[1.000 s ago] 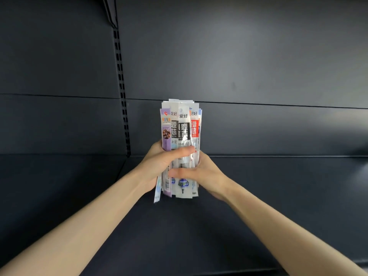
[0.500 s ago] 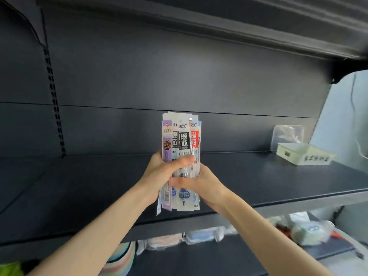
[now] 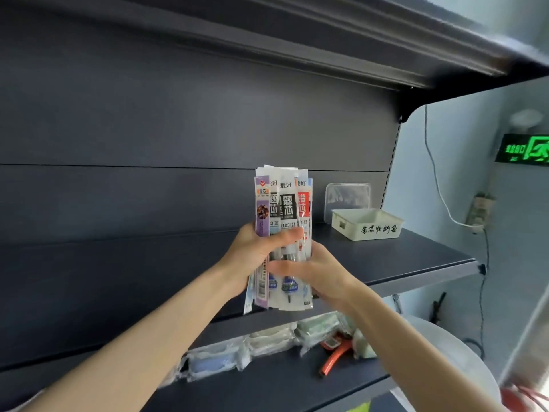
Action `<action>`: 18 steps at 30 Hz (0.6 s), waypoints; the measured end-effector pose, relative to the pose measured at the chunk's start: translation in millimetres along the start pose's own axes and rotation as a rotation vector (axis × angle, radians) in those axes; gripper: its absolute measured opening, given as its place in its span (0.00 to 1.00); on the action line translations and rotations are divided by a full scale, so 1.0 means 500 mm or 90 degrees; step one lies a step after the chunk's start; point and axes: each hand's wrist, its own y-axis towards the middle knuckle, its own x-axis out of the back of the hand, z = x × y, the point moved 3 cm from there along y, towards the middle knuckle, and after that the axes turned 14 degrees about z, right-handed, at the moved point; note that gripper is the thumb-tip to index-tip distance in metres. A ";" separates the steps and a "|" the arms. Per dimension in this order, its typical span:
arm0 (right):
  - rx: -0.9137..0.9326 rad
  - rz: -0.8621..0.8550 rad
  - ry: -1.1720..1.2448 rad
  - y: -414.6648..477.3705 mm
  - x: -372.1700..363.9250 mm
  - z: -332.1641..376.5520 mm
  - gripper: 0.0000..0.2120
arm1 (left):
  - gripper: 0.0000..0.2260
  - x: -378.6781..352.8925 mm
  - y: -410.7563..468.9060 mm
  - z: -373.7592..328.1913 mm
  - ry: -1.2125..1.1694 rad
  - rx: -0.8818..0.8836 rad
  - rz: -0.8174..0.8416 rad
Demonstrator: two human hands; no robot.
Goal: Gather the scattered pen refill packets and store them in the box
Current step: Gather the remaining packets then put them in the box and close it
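1. Head view: a bundle of pen refill packets (image 3: 282, 209) is held upright in the air, in front of the middle of a dark shelf (image 3: 401, 260), with the lower ends seen across the shelf's front edge.
2. The bundle is gripped from the left by the left hand (image 3: 252, 257); its thumb is laid across the front of the packets and its fingers are curled behind them.
3. The bundle is gripped lower down from the right by the right hand (image 3: 323, 275), whose thumb is pressed across the front while the fingers are wrapped round the back.
4. Printed labels in black, red and purple are shown on the front packets.
5. A pale box (image 3: 367, 226) with handwriting on its side is set near the back right corner of the shelf, well apart from the bundle, and it is open at the top.
6. A clear lid (image 3: 347, 197) is leaned upright just behind the box.
7. Wrapped packs (image 3: 267, 343) and an orange tool (image 3: 332, 356) are laid on the lower shelf.
8. A green lit sign (image 3: 525, 148) is mounted on the wall at the right.
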 end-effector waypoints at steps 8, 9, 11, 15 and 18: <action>-0.008 -0.019 -0.030 0.025 0.209 -0.033 0.16 | 0.15 -0.065 0.207 0.055 -0.009 0.000 0.005; -0.004 -0.023 -0.029 0.025 0.237 -0.036 0.16 | 0.15 -0.077 0.234 0.060 -0.010 0.001 0.011; -0.007 -0.034 -0.032 0.014 0.292 -0.044 0.14 | 0.15 -0.108 0.283 0.073 -0.015 0.005 0.024; -0.021 -0.046 -0.022 -0.008 0.410 -0.060 0.12 | 0.14 -0.171 0.385 0.100 -0.023 0.008 0.034; -0.031 -0.032 -0.011 -0.022 0.493 -0.082 0.10 | 0.15 -0.217 0.449 0.125 -0.019 0.014 0.032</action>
